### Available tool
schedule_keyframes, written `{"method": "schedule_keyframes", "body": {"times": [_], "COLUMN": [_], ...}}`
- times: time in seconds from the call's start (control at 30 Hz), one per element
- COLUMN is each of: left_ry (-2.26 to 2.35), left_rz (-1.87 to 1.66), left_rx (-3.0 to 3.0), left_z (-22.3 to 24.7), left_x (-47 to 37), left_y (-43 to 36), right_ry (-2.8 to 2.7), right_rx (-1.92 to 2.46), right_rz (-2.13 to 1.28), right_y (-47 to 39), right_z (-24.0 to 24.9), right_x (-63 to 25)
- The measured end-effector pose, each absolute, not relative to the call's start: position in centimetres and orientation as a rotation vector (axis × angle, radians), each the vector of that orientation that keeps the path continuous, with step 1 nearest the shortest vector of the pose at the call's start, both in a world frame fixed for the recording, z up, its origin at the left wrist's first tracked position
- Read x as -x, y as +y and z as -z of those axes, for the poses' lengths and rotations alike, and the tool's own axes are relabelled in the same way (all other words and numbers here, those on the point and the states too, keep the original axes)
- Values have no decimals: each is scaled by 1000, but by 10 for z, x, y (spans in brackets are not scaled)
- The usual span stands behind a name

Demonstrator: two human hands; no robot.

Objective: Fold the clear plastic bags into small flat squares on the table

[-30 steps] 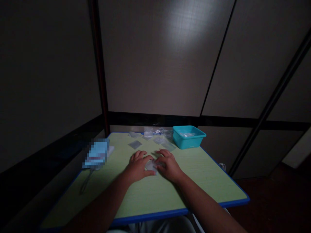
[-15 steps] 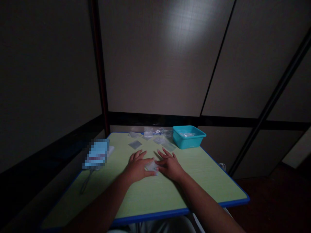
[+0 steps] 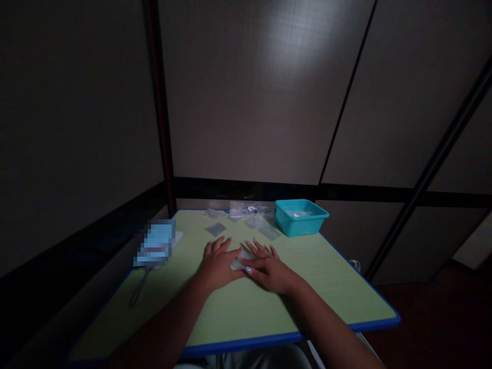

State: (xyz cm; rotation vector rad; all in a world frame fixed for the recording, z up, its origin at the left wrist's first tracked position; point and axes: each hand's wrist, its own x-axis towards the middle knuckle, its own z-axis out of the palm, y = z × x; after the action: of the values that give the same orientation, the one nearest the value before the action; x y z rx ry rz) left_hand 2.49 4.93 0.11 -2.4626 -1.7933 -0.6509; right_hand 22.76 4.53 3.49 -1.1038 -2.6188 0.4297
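The left hand (image 3: 221, 265) and the right hand (image 3: 271, 269) rest on the pale green tabletop (image 3: 326, 287), midway between its left and right edges. A small translucent plastic bag (image 3: 237, 263) lies flat between them. The left hand is spread: thumb and forefinger form a wide gap, with the bag inside it and the fingertips at the bag's margins. The right hand is also spread, palm down; its thumb and forefinger overlap the bag's right side. Neither hand is closed around the bag; whether the fingertips pinch its margins cannot be told.

A grey translucent sheet (image 3: 216, 229) lies beyond the left hand, toward the far left corner. A second translucent sheet (image 3: 269, 233) lies beyond the right hand, near the turquoise plastic basin (image 3: 302, 226) at the far right corner. Clear plastic packaging (image 3: 237, 209) lines the far edge. A pixelated blue object (image 3: 157, 243) is at the left edge.
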Motion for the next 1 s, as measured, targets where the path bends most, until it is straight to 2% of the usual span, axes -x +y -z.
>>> {"method": "schedule_keyframes", "body": {"times": [0.7,1.0], "left_ry": [-1855,-1833], "left_rz": [486,504], "left_rx": [2437,2435], "left_z": [-6,-3], "left_x": [-28,-27], "left_y": [46,48], "right_ry": [-2641,-2669], "right_rx": [1322,1170], "right_rz": [-288,-389], "right_y": [50,46], "right_z": [-36,-36], "right_x": [-235,-232]}}
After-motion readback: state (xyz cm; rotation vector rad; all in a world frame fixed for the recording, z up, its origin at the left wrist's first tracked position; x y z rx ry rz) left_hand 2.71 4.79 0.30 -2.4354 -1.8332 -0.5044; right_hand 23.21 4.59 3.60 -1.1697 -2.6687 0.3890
